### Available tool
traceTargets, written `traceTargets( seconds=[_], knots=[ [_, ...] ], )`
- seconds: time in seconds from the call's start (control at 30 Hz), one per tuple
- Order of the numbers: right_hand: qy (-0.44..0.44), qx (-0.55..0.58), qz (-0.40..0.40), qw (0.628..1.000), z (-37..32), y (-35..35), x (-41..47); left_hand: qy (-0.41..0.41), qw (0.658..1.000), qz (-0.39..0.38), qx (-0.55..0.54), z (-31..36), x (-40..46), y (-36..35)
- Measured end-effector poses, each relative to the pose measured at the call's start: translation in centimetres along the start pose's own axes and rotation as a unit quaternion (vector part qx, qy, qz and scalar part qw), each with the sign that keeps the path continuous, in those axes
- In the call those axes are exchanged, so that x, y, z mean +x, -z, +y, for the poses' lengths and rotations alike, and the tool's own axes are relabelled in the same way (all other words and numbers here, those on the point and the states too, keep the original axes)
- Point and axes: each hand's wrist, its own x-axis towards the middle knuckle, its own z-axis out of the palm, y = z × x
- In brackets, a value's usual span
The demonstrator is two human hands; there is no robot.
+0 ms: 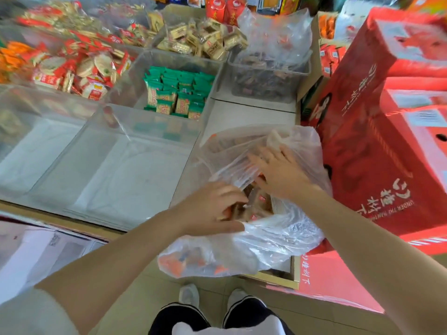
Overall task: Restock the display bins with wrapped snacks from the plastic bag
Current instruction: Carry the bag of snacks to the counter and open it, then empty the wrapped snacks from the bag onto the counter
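A clear plastic bag (278,235) full of brown wrapped snacks (260,204) lies at the front edge of the display, partly hanging over it. My left hand (212,211) reaches into its mouth with fingers curled around a few snacks. My right hand (278,172) lies on the bag's upper plastic with fingers spread, holding the opening apart. Clear display bins stand behind: a bare one (135,165) just left of the bag, one with green packets (177,93), one with dark wrapped snacks (268,78) under another plastic bag (275,37).
Large red cartons (387,141) are stacked tight against the bag's right side. More bins at the back left hold red-and-white rice crackers (79,66) and beige biscuits (200,42). Another bare bin (36,146) is at far left. My shoes (210,298) stand on tiled floor below.
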Motion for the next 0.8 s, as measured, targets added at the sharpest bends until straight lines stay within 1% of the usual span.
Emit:
traceTargets(
  seconds=[0.03,0.07,0.1,0.13,0.2,0.23,0.27,0.3,0.33,0.37,0.43,0.47,0.57,0.6,0.67,0.7,0.73,0.77,0.8],
  knots=[
    [-0.009,-0.054,-0.050,0.997,0.0,-0.6,0.1,-0.013,0.997,-0.068,0.030,0.2,0.5,-0.9],
    [-0.021,-0.098,-0.081,0.992,0.4,-1.0,0.3,-0.022,0.990,-0.119,0.074,0.3,0.7,-1.9],
    [-0.037,-0.136,-0.097,0.985,1.0,-1.3,0.3,-0.027,0.981,-0.145,0.129,0.1,0.8,-2.7],
    [-0.060,-0.163,-0.105,0.979,1.8,-1.4,0.4,-0.016,0.971,-0.161,0.176,-0.5,0.7,-3.2],
    [-0.106,-0.199,-0.116,0.967,3.8,-1.7,0.5,0.001,0.960,-0.150,0.238,-2.0,0.4,-3.6],
    [-0.128,-0.210,-0.117,0.962,4.8,-1.9,0.7,-0.014,0.956,-0.124,0.265,-2.9,0.3,-3.8],
    [-0.156,-0.216,-0.111,0.957,5.7,-1.8,1.0,-0.027,0.949,-0.117,0.292,-3.3,0.2,-3.6],
    [-0.184,-0.219,-0.093,0.954,6.5,-1.6,1.5,-0.045,0.945,-0.101,0.308,-3.7,0.2,-3.4],
    [-0.209,-0.209,-0.072,0.952,7.3,-1.4,2.1,-0.050,0.947,-0.092,0.305,-3.9,0.1,-3.1],
    [-0.232,-0.188,-0.045,0.953,7.9,-1.2,2.7,-0.057,0.952,-0.065,0.295,-4.4,0.1,-3.0],
    [-0.267,-0.138,-0.016,0.953,8.7,-1.0,3.9,-0.019,0.967,-0.037,0.252,-4.9,-0.3,-2.7],
    [-0.282,-0.115,-0.013,0.952,8.7,-0.9,4.2,0.020,0.972,-0.034,0.234,-5.1,-0.7,-2.6],
    [-0.318,-0.007,-0.016,0.948,8.1,-1.1,4.7,0.123,0.972,-0.007,0.200,-5.1,-1.8,-2.5],
    [-0.321,0.011,-0.010,0.947,7.4,-0.8,4.6,0.145,0.976,-0.011,0.165,-4.8,-1.5,-1.9],
    [-0.284,0.000,0.037,0.958,5.6,0.3,4.1,0.149,0.985,0.049,0.069,-3.8,0.0,-0.5],
    [-0.252,0.012,0.071,0.965,4.2,0.9,3.4,0.120,0.986,0.104,0.059,-3.5,1.2,0.1],
    [-0.210,0.038,0.102,0.972,2.9,1.2,2.5,0.085,0.981,0.156,0.079,-3.5,2.6,0.2],
    [-0.153,0.059,0.125,0.978,1.5,1.2,1.5,0.070,0.977,0.175,0.101,-3.6,4.0,0.3],
    [-0.093,0.075,0.137,0.983,0.3,0.9,0.3,0.075,0.976,0.165,0.118,-3.5,5.5,0.4]
  ],
)
